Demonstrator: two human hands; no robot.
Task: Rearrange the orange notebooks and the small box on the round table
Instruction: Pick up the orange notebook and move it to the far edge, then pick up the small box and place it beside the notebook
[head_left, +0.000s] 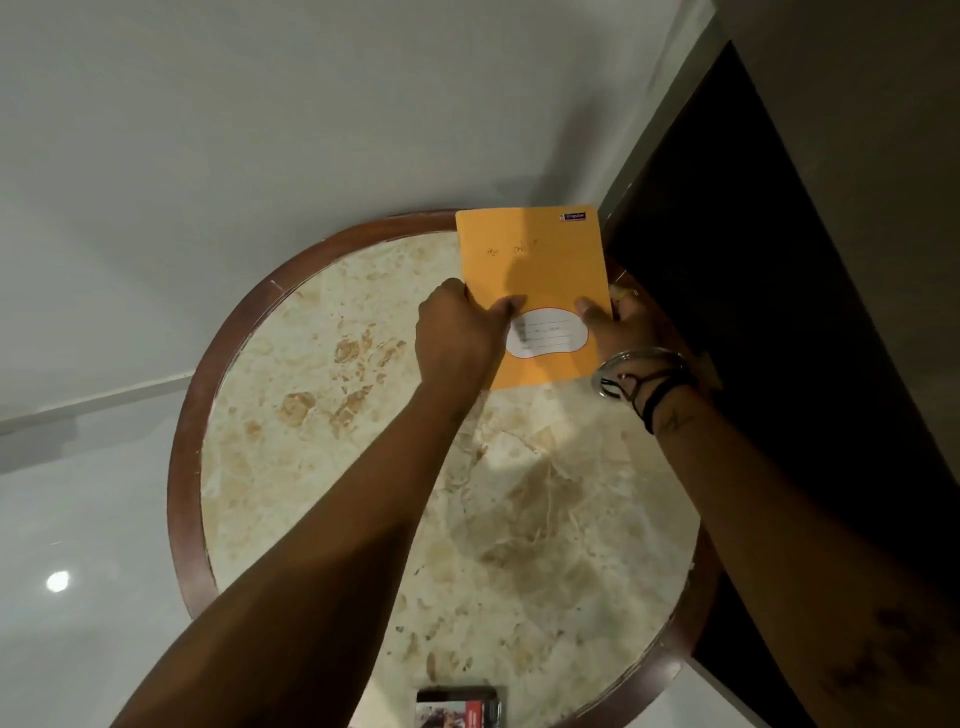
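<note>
An orange notebook (535, 270) with a white name label is held over the far right part of the round marble table (332, 467). My left hand (457, 332) grips its left edge, thumb on the cover. My right hand (623, 322), with bracelets at the wrist, grips its right edge. Whether more than one notebook is in the grip I cannot tell. A small box (460, 707) with red and white print lies at the table's near edge, partly cut off by the frame.
The table has a brown wooden rim (182, 467). A dark panel (779, 312) stands right beside the table on the right. Glossy white floor (78, 571) lies to the left, and a white wall (260, 130) stands behind.
</note>
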